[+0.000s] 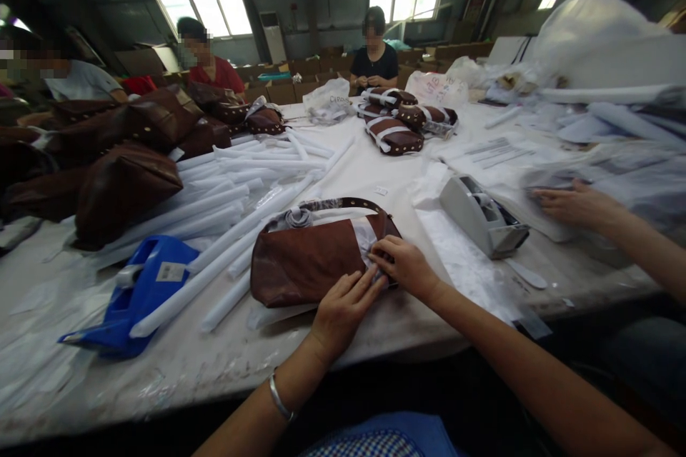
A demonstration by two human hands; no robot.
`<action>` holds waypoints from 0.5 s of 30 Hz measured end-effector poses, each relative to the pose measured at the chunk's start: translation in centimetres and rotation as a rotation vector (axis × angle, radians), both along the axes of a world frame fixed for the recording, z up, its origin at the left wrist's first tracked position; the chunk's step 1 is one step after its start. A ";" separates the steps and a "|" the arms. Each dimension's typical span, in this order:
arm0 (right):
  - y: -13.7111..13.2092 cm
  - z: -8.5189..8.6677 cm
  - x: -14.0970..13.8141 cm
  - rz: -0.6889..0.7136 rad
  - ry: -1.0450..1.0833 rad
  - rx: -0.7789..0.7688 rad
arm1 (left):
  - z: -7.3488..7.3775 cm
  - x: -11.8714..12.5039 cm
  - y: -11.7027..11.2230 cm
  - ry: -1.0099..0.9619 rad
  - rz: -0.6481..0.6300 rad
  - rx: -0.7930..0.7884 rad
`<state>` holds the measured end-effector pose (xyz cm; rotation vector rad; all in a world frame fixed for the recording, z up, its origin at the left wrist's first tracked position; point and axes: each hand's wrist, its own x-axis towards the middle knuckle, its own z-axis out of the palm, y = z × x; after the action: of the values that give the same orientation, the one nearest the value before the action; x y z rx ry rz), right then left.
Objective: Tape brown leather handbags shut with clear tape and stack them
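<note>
A brown leather handbag (pixel 300 268) lies on its side in front of me, its strap (pixel 348 204) studded and partly wrapped along the top. Around the bag's right end runs a white wrapping strip (pixel 363 234). My left hand (pixel 346 307) rests on the lower front of the bag, fingers stretched out flat toward the strip. Just above it, my right hand (pixel 404 263) has its fingers bent and pressed together on the strip's edge. The fingertips of both hands nearly meet, and they hide part of the strip.
A blue tape dispenser (pixel 144 293) stands left, a grey one (pixel 479 218) right. White rolled tubes (pixel 225 228) and piled brown bags (pixel 144 121) fill the left. Wrapped bags (pixel 394 136) lie farther back. At right a co-worker's hand (pixel 582 206) touches plastic. Several people sit opposite.
</note>
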<state>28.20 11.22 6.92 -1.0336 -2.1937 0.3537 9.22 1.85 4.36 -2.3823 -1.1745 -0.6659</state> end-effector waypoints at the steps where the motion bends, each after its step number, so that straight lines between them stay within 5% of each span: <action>1: 0.0 0.1 0.0 -0.010 0.003 -0.005 | 0.1 0.0 0.1 0.008 -0.002 -0.005; 10: -0.1 0.2 0.5 -0.062 0.049 0.057 | 0.3 1.0 0.2 -0.089 0.097 -0.063; 15: 1.0 2.3 7.4 -0.261 -0.047 0.245 | 0.4 1.1 0.2 -0.124 0.095 -0.079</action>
<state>35.61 12.19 9.23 -1.1792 -2.0470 -0.0568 10.36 2.04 4.73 -2.3614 -1.3802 -0.7582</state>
